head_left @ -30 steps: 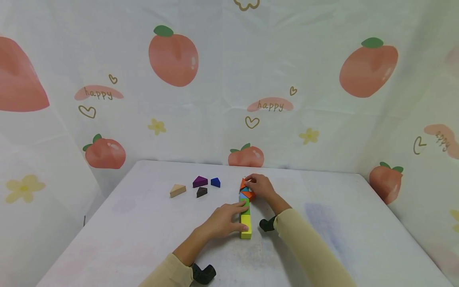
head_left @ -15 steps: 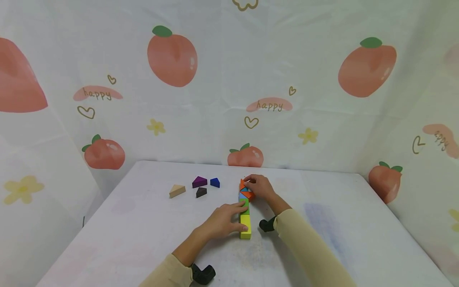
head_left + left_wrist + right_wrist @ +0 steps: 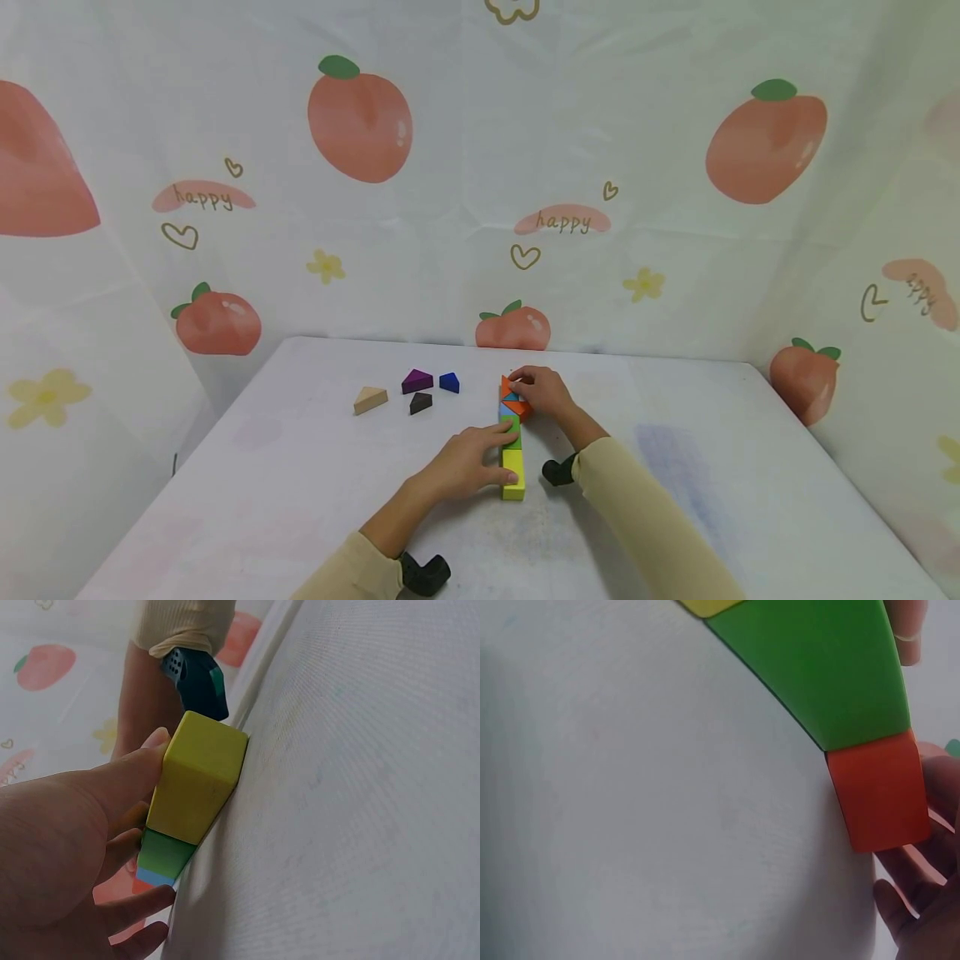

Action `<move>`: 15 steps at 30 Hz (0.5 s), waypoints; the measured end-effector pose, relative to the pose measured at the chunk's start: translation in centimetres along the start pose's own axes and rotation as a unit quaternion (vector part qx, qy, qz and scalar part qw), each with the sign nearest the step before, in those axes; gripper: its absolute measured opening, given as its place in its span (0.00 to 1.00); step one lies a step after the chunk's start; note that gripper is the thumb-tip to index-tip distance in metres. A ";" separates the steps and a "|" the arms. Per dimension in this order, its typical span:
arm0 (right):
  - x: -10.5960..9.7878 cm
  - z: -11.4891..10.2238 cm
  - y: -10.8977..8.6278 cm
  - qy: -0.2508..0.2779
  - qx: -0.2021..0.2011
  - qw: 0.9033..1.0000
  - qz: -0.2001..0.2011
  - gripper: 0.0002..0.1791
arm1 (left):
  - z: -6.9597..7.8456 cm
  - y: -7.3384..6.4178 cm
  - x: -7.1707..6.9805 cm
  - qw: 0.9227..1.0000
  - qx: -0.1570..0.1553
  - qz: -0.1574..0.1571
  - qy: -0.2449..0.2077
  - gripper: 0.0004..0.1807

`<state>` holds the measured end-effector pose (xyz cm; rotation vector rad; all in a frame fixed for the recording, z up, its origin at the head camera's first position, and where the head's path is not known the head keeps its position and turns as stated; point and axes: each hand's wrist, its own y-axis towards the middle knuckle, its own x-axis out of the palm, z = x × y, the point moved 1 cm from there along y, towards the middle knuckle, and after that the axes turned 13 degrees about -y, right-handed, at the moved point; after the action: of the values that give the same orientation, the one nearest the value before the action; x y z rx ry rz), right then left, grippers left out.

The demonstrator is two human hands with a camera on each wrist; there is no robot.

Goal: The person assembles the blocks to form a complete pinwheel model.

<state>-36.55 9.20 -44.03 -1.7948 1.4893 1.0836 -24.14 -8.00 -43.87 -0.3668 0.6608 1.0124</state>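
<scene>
Colored blocks stand end to end in the middle of the table in the head view. A yellow block (image 3: pixel 513 479) is nearest, then a green block (image 3: pixel 513 435), then a small light blue piece (image 3: pixel 506 411). My left hand (image 3: pixel 467 462) rests along this row, thumb on the yellow block and straight fingers reaching over the green one. At the far end, my right hand (image 3: pixel 545 390) curls its fingertips at an orange triangular block (image 3: pixel 506 385). Beside its fingers a blue piece shows partly. A second orange block (image 3: pixel 519 408) juts out to the right of the row; its end face fills part of the right wrist view.
Left of the row lie a purple triangular block (image 3: pixel 417 381), a small blue block (image 3: pixel 449 382), a dark block (image 3: pixel 421 402) and a plain wooden triangular block (image 3: pixel 371 399). A white cloth (image 3: pixel 438 250) printed with peaches hangs behind the table (image 3: pixel 300 492).
</scene>
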 end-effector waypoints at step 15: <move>0.0 0.1 0.0 0.017 0.007 1.000 0.002 0.14 | 0.0 0.0 0.0 1.000 -0.001 -0.002 0.002 0.36</move>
<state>-36.53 9.28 -44.10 -1.8101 1.5163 1.0464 -24.09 -7.97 -43.85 -0.3713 0.6624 1.0089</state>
